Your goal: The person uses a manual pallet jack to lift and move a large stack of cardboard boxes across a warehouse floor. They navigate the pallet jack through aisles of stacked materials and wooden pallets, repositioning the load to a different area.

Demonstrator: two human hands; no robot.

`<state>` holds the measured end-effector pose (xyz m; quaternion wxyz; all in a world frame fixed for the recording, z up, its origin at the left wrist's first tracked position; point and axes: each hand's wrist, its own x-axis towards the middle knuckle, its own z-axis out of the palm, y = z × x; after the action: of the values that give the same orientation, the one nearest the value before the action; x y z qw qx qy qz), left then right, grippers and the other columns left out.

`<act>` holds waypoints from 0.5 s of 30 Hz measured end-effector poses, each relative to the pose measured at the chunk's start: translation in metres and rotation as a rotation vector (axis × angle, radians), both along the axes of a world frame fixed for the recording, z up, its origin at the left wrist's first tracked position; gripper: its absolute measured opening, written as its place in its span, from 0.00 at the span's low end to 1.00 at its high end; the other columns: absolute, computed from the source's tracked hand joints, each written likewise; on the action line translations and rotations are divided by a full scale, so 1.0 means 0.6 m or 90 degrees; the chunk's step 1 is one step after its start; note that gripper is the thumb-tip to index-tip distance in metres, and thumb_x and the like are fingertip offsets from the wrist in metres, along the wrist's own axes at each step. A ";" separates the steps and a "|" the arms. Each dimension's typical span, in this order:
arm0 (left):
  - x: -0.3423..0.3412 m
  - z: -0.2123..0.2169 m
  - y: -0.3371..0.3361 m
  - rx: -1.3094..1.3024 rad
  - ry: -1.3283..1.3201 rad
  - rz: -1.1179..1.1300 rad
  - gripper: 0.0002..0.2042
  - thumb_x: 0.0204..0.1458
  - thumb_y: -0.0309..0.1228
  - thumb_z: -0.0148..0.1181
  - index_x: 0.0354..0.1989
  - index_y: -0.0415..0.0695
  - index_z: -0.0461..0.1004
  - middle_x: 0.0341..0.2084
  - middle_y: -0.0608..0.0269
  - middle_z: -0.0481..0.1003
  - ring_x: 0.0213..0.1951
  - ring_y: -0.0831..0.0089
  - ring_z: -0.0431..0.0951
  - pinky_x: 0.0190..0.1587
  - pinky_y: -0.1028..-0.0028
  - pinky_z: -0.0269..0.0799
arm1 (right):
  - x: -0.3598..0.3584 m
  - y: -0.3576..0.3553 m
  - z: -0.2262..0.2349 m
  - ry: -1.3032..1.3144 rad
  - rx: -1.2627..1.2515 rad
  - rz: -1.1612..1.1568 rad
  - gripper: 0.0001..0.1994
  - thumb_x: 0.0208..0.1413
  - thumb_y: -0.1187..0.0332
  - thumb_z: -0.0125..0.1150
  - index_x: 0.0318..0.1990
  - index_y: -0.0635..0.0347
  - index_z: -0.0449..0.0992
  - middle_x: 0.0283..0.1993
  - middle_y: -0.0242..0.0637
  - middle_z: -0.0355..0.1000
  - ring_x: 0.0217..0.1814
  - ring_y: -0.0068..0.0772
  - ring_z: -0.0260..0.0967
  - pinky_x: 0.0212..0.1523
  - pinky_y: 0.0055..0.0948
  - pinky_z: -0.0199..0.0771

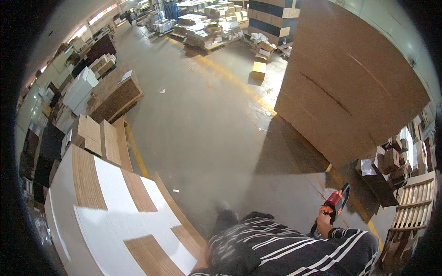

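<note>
In my right hand (pixel 324 221), low on the right, is a red-and-black hand tool (pixel 335 200) with orange parts, and my fingers are wrapped round it. From its shape it may be a tape gun, but its exact kind is unclear. Only a sliver of my left hand (pixel 201 261) shows at the bottom edge, beside a stack of white and wood-grain panels (pixel 152 252). Its fingers are hidden, so whether it touches the stack cannot be told. My striped sleeve and clothing fill the bottom middle.
A tall brown cardboard sheet or box (pixel 350 83) stands at the right. A yellow carton (pixel 258 70) sits on the floor (pixel 198 129) beyond. Stacked boards (pixel 115 99) line the left. Slatted wood (pixel 414 202) and offcuts lie far right, with loaded pallets (pixel 209 32) at the back.
</note>
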<state>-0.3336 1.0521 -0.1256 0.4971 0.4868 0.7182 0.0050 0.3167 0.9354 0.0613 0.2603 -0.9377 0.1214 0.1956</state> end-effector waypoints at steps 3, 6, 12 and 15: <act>0.006 0.020 0.248 0.026 -0.125 0.173 0.11 0.53 0.24 0.57 0.44 0.39 0.76 0.31 0.51 0.79 0.26 0.62 0.80 0.26 0.66 0.74 | -0.042 0.124 -0.019 -0.063 0.018 0.032 0.27 0.55 0.43 0.62 0.36 0.65 0.76 0.21 0.39 0.72 0.19 0.34 0.69 0.21 0.37 0.69; 0.029 0.054 0.523 -0.009 -0.095 0.181 0.14 0.50 0.18 0.55 0.46 0.38 0.76 0.28 0.53 0.79 0.27 0.64 0.80 0.30 0.66 0.77 | -0.060 0.214 -0.075 -0.045 0.018 -0.011 0.29 0.53 0.43 0.63 0.39 0.67 0.76 0.23 0.42 0.74 0.17 0.37 0.71 0.21 0.38 0.71; 0.035 0.077 0.968 0.077 -0.199 0.069 0.16 0.56 0.22 0.54 0.53 0.40 0.70 0.33 0.56 0.80 0.24 0.70 0.79 0.23 0.74 0.72 | -0.131 0.464 -0.120 -0.083 -0.051 -0.035 0.32 0.50 0.44 0.64 0.47 0.68 0.74 0.32 0.50 0.76 0.30 0.45 0.77 0.32 0.44 0.75; 0.004 0.055 1.100 -0.022 -0.109 0.111 0.15 0.51 0.22 0.58 0.49 0.38 0.74 0.31 0.54 0.80 0.29 0.69 0.80 0.32 0.71 0.76 | -0.183 0.625 -0.102 -0.080 -0.055 -0.060 0.35 0.46 0.43 0.68 0.53 0.63 0.73 0.49 0.56 0.75 0.52 0.57 0.74 0.52 0.50 0.72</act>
<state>-0.3311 1.7121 -0.0929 0.5628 0.4114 0.7127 0.0773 0.2069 1.3106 -0.0001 0.2353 -0.9517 0.1574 0.1185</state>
